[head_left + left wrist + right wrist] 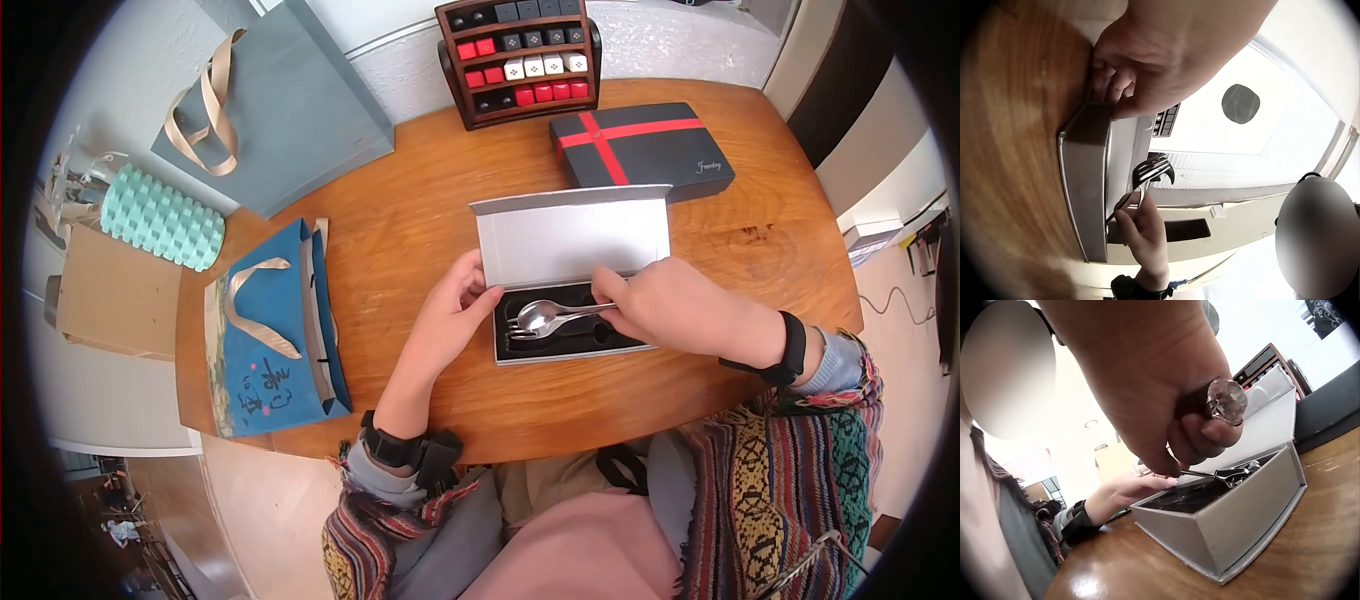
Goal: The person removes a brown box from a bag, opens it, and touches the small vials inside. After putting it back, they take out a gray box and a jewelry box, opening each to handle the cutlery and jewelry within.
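An open grey gift box (575, 355) with a black insert (510, 345) lies before me on the table, its white-lined lid (575, 240) raised. My right hand (665, 305) pinches the handles of a shiny metal spoon (537, 318) and fork (1152, 167) over the insert. Their heads point left in the head view. A clear faceted knob (1227, 401) shows at the curled fingers of that hand in the right wrist view. At the box's left end, my left hand (452, 312) grips the corner, thumb on the near side and fingers by the lid.
A black box with red ribbon (690, 150) sits behind the lid, near a wooden rack (520, 65) of red, white and black blocks. To the left stand a blue paper bag (270, 350), a large grey bag (310, 110) and a mint foam roller (160, 215).
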Motion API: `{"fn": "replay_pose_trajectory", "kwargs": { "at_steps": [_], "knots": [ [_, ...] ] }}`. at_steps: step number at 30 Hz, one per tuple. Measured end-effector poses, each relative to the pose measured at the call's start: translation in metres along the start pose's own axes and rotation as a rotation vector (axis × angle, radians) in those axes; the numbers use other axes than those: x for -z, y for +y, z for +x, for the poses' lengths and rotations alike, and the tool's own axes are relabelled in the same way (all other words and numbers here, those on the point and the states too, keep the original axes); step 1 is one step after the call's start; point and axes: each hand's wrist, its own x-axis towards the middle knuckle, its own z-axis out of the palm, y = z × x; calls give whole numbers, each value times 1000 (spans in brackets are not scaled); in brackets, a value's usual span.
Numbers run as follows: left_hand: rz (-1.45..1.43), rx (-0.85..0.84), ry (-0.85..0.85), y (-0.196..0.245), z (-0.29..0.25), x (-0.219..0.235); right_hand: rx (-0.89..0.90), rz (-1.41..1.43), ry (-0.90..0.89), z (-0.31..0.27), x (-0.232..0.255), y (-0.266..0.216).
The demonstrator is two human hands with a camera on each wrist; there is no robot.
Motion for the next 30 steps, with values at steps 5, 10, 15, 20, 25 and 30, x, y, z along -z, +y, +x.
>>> {"fn": "replay_pose_trajectory", "kwargs": {
  "at_steps": [5, 10, 15, 20, 25, 30],
  "knots": [
    [20, 22, 10, 3, -1, 0, -6, -9, 32, 2, 3, 5],
    [36, 13, 28, 7, -3, -1, -35, 138, 252, 0, 20, 12],
    [46, 23, 41, 8, -3, -1, -218, 379, 234, -3, 46, 6],
    [14, 48, 4, 11, -3, 0, -80, 159, 216, -10, 12, 3],
    [31, 83, -7, 16, -3, -1, 112, -132, 119, -9, -5, -9],
    [28, 94, -22, 17, -4, -1, 155, -173, 101, -9, -15, -19]
  ]
}}
